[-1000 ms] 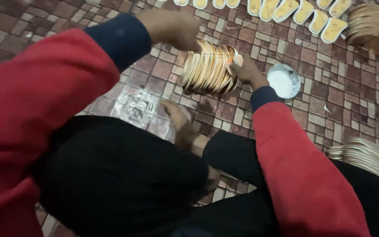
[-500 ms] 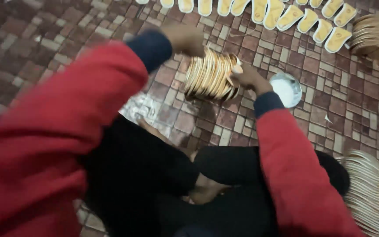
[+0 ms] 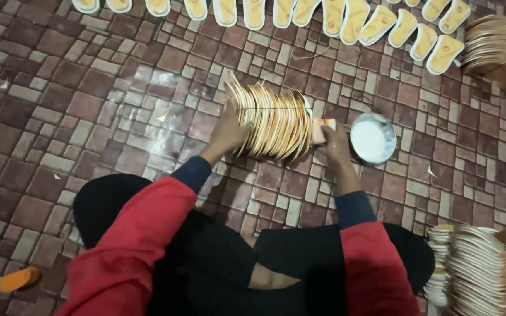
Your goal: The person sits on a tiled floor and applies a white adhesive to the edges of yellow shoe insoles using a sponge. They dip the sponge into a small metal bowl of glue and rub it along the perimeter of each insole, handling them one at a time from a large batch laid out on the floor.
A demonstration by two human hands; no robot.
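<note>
Left of the upright bundle of tan insoles (image 3: 273, 122), an orange scrap (image 3: 14, 278) lies far off on the brick-patterned floor (image 3: 60, 111). At the bundle's left face, the left hand (image 3: 225, 136) presses flat, fingers together against it. Against the bundle's right end, the right hand (image 3: 330, 140) curls its fingers around a small orange-and-white sponge (image 3: 321, 130). Just right of the bundle sits a round bowl of white paste (image 3: 372, 138). Above the bundle runs a row of yellow insoles (image 3: 300, 14); farther right, two more insole stacks (image 3: 487, 275).
</note>
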